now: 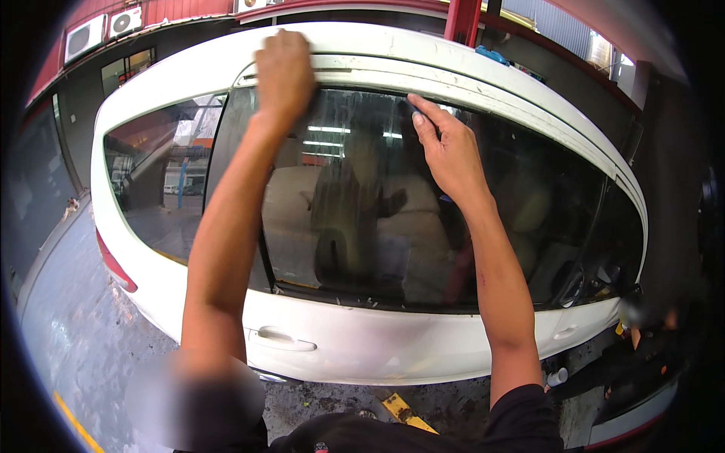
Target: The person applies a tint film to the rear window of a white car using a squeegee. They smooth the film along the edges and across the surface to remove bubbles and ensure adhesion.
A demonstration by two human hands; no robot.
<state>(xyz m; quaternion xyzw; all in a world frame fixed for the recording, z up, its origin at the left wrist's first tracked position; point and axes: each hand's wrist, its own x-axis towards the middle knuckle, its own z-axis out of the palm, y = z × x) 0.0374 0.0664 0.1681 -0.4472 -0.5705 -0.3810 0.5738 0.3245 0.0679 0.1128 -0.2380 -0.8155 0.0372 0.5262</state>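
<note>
A white car (pixel 377 343) stands side-on before me, with a dark side window (pixel 362 226) across its middle. My left hand (pixel 285 75) is raised to the roof edge above the rear door, fingers curled in and slightly smeared; what they hold, if anything, is hidden. Farther right, my right hand (pixel 451 147) is at the top edge of the window, its index finger stretched along the black trim (pixel 370 92). The thumb is close beneath that finger, with a small dark bit between them that I cannot make out. Pale streaks run down the glass.
A door handle (pixel 281 340) sits below the window. On the dirty floor lies a yellow piece (pixel 408 414). A person in dark clothing (pixel 642 370) is low at the right, near a whitish container (pixel 557 377). Behind the car rise a red post (pixel 462 21) and a blue cloth (pixel 492 54).
</note>
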